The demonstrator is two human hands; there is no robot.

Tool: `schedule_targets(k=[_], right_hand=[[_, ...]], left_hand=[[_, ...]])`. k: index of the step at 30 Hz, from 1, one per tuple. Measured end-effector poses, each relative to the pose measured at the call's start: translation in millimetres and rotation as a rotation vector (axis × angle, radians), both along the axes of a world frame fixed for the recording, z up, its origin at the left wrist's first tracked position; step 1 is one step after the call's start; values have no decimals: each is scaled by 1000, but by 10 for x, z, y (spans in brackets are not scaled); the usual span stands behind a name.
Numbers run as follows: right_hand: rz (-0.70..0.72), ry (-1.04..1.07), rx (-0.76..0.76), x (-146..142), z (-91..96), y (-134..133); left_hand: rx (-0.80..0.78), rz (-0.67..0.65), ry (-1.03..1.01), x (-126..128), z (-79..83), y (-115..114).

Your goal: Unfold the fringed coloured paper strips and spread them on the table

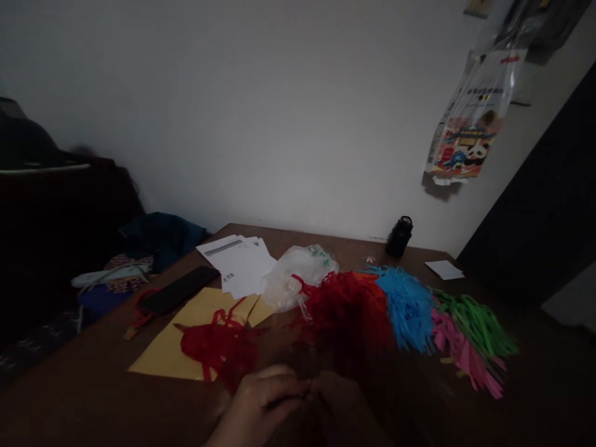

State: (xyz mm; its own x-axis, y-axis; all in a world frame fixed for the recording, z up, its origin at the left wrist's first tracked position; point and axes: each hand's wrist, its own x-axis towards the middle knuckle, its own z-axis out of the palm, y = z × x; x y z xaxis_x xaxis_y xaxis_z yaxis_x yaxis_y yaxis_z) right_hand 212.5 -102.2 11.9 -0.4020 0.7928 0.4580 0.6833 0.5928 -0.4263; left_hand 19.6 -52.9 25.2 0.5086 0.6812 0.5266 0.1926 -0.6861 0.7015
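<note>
My left hand (267,397) and my right hand (339,400) meet at the table's near edge, fingertips pinched together. What lies between them is too small and dark to make out. Just beyond my left hand is a loose bundle of red strips (216,349), partly over a yellow envelope (162,354); whether the hand touches it I cannot tell. A pile of red paper strips (338,304) spreads beyond my right hand. Orange strips (378,304), blue strips (406,307), pink strips (460,354) and green strips (479,323) lie to its right.
A crumpled clear plastic bag (298,273) lies behind the red pile. White papers (244,267) and a dark flat case (179,290) are at the left. A black bottle (399,237) and a white card (444,269) are at the back right of the brown table (358,248).
</note>
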Motion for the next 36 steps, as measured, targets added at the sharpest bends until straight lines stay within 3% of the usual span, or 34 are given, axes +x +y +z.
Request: schedule_targets(k=[8, 14, 16, 18, 23, 25, 32, 36], right_hand=[[31, 53, -170, -13, -17, -75], [-51, 121, -205, -49, 22, -181], [-78, 151, -205, -57, 26, -211], [-95, 176, -137, -74, 21, -229], [-42, 146, 311, -127, 1, -231], [-58, 152, 346, -134, -1, -238], [-71, 277, 46, -130, -6, -324], [-111, 284, 14, -159, -47, -330]], left_hand=[[-121, 51, -29, 5, -36, -129], [-231, 10, 17, -42, -63, -219], [-290, 51, 25, -48, -99, -238], [-362, 119, 10, -38, -148, -252], [-542, 133, -44, 3, -210, -273], [-524, 111, -36, 1, -182, -284], [-226, 63, -69, -48, -141, -349], [-116, 52, -90, -63, -170, -384]])
